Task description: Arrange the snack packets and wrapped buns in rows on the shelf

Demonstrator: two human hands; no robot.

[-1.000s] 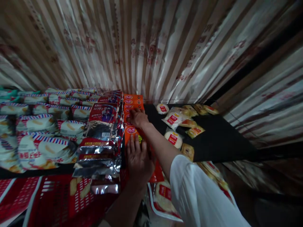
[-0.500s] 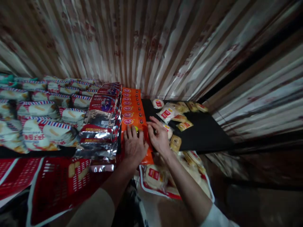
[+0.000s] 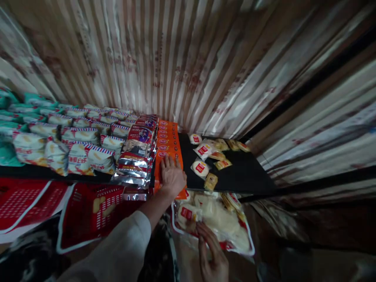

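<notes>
My left hand [image 3: 173,176] lies flat, fingers stretched out, on the near end of a row of overlapping orange packets [image 3: 167,137] on the black shelf. Lower down, my right hand [image 3: 214,256] is in front of a basket [image 3: 252,246] of wrapped pastries, its thumb and fingers apart and nothing visible between them. Inside that basket, a round wrapped pastry [image 3: 188,215] with a red label is nearest to the fingertips. Silver and dark red packets [image 3: 136,152] stand in a row just left of the orange ones.
Bags of snacks [image 3: 79,135] fill the shelf's left part, with green bags [image 3: 8,129] at the far end. Several small wrapped pastries [image 3: 201,168] lie on the black shelf [image 3: 237,172] at right. Red baskets [image 3: 79,223] sit below left. A striped sheet [image 3: 164,58] hangs behind.
My right hand has left the orange packets and come down to the basket of pastries. My left hand stays on the packets, now flatter. The view has shifted slightly to the left.
</notes>
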